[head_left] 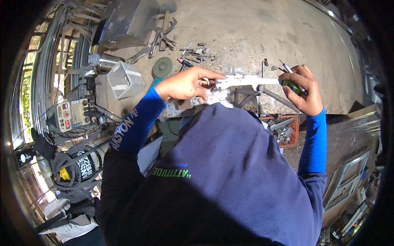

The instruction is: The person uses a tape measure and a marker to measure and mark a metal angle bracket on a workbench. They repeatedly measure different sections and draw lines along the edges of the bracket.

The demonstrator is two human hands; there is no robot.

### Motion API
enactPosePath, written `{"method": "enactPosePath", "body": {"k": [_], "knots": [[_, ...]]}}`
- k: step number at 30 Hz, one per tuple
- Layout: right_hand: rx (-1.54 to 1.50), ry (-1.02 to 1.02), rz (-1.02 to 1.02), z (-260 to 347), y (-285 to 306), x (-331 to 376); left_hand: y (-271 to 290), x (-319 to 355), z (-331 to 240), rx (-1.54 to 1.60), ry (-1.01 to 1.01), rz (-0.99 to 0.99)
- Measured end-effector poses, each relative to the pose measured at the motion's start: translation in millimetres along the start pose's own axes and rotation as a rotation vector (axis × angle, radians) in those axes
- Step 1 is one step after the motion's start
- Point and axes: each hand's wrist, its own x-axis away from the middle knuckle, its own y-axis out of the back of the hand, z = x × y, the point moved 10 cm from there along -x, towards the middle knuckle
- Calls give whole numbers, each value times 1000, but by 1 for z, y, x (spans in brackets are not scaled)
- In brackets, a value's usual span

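Observation:
A bright, overexposed white bar (236,81) lies across the near edge of the workbench. My left hand (186,84) curls its fingers round the bar's left end, index finger along the top. My right hand (304,89) is closed round a green and black tape measure (292,87), partly hidden by the fingers. From it a pale blade (269,81) runs left toward the bar; glare hides its markings. A slim marker (286,67) with a dark tip also sticks up between the right fingers.
Pliers and a hammer (166,22) lie at the back left, near small metal pieces (201,51). An angle grinder (162,69) and a clear plastic container (125,80) stand left. A welding machine (72,115) is farther left. Below the bench's right edge sits an orange bin (293,131) of scraps.

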Motion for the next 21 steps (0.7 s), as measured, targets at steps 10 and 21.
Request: {"method": "enactPosePath", "body": {"k": [10,21], "knots": [[142,138,94,21,6,-21,-22,6,-10,-11,45,126],[146,216,-5,31,10,-15,-39,5,-18,219,107,407]]}}
